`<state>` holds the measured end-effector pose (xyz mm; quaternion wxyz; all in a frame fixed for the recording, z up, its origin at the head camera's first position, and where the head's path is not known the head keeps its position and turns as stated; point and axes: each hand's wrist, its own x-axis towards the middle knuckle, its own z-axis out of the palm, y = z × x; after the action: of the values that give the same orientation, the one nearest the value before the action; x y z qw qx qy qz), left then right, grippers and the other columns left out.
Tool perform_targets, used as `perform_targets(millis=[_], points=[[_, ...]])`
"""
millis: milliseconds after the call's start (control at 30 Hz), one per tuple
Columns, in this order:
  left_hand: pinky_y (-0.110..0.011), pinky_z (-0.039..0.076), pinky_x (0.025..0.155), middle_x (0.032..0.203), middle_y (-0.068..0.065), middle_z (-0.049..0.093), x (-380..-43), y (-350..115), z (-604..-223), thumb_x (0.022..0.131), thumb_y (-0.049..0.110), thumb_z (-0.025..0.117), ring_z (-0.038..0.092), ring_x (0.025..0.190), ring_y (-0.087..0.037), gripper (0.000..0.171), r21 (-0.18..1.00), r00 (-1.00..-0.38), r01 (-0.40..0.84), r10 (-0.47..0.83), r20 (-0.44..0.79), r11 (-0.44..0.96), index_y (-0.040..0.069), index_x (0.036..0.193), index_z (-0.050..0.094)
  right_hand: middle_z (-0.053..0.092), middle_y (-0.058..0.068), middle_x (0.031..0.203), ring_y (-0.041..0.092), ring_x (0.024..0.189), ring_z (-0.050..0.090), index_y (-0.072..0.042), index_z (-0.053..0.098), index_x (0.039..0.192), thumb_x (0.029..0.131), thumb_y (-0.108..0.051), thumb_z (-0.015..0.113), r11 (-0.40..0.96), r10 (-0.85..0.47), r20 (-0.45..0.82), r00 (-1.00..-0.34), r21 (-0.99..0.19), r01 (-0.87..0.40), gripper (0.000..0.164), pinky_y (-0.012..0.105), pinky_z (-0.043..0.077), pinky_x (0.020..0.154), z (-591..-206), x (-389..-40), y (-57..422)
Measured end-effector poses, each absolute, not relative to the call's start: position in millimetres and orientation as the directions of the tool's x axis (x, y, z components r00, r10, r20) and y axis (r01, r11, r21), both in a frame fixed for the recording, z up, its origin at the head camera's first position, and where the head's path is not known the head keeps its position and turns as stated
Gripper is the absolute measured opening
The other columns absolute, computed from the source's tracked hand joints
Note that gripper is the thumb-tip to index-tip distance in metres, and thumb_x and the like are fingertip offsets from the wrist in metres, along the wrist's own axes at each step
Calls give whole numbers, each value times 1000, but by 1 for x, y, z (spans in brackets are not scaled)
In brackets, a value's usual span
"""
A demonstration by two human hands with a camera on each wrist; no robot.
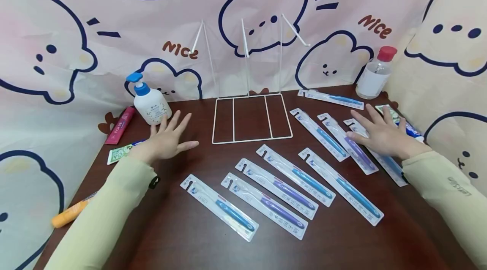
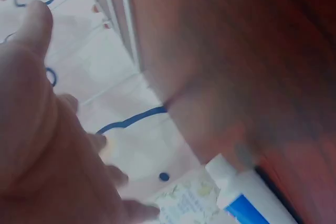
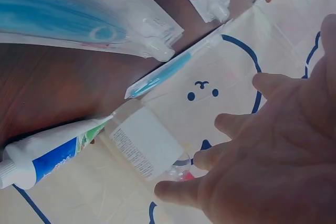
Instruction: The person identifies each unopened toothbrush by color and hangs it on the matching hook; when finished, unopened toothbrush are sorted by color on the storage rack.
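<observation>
My left hand [image 1: 165, 141] is spread above the table's left side, in front of a white pump bottle [image 1: 151, 103] with a blue top. It holds nothing. Below its wrist lies a green and blue toothpaste tube [image 1: 123, 151]. Over on the right, my right hand [image 1: 384, 132] spreads its fingers above a packaged blue toothbrush [image 1: 392, 166]. Next to that lies a packaged purple toothbrush [image 1: 348, 143]. Beyond the right hand's fingers are another toothpaste tube [image 1: 409, 126] and a clear bottle [image 1: 374, 77] with a red cap. Both palms show empty in the wrist views.
A white wire rack [image 1: 252, 141] with upright prongs stands at the back middle. Several packaged toothbrushes [image 1: 274, 205] lie slanted across the middle and right. A pink tube [image 1: 119, 126] and an orange tube [image 1: 72, 213] lie along the left edge. Printed cloth [image 1: 133, 20] hangs around the table.
</observation>
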<state>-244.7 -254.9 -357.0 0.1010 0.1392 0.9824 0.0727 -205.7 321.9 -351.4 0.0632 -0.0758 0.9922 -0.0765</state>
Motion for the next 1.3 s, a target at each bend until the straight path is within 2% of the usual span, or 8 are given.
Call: perform_targets(millis=[267, 567, 667, 767, 933, 1067, 1167, 1300], points=[[-70, 6, 94, 152, -11, -11, -296, -219, -365, 81, 71, 41, -12, 133, -44, 91, 201, -871, 398, 437, -223, 895, 29, 148, -6, -3, 27, 148, 48, 125, -28, -20, 9, 149, 85, -69, 35, 978, -153, -132, -979, -161, -131, 85, 72, -13, 86, -345, -201, 335], [-73, 10, 91, 151, -19, -3, -329, -204, -384, 81, 69, 44, -4, 131, -51, 94, 188, -821, 447, 484, -303, 875, 20, 149, 0, 8, 32, 144, 57, 125, -16, -13, 17, 147, 86, -65, 39, 985, -116, -142, -983, -144, -95, 83, 75, 0, 88, -348, -198, 355], [-73, 12, 91, 151, -19, -2, -331, -201, -390, 82, 67, 46, -2, 131, -51, 94, 184, -801, 455, 491, -344, 871, 17, 149, 2, 11, 33, 143, 60, 124, -9, -11, 20, 146, 85, -66, 40, 983, -101, -168, -981, -170, -72, 85, 75, 5, 87, -352, -198, 365], [-72, 12, 91, 152, -18, -2, -331, -198, -395, 83, 66, 46, -1, 132, -50, 93, 192, -788, 459, 497, -363, 867, 15, 149, 4, 20, 33, 140, 58, 125, 5, -6, 25, 144, 85, -63, 45, 977, -114, -157, -981, -196, -82, 84, 73, 13, 89, -360, -205, 374], [-72, 10, 92, 152, -17, -3, -326, -204, -394, 83, 65, 47, -1, 132, -50, 96, 201, -799, 443, 486, -353, 874, 10, 148, 1, 35, 30, 135, 49, 122, 30, 0, 32, 140, 88, -50, 53, 955, -168, -116, -979, -267, -132, 75, 65, 27, 91, -363, -251, 371], [-70, 9, 94, 152, -15, -6, -327, -201, -395, 83, 65, 47, -1, 132, -49, 98, 200, -796, 438, 481, -367, 877, 9, 148, -1, 45, 26, 129, 42, 112, 44, -1, 39, 137, 89, -48, 52, 943, -171, -109, -979, -306, -130, 68, 61, 34, 88, -361, -294, 364], [-70, 8, 94, 153, -13, -7, -328, -199, -395, 82, 66, 47, -3, 133, -48, 100, 197, -787, 437, 479, -389, 878, 9, 148, -2, 49, 25, 125, 41, 110, 47, -1, 42, 134, 93, -39, 52, 944, -172, -113, -979, -303, -131, 57, 59, 35, 89, -365, -326, 354], [-69, 7, 95, 153, -10, -11, -329, -201, -395, 76, 71, 50, -7, 134, -45, 109, 169, -774, 441, 469, -424, 881, 11, 148, -5, 46, 27, 128, 44, 115, 43, 2, 43, 134, 93, -27, 54, 956, -165, -146, -975, -266, -122, 51, 58, 32, 93, -373, -359, 336]])
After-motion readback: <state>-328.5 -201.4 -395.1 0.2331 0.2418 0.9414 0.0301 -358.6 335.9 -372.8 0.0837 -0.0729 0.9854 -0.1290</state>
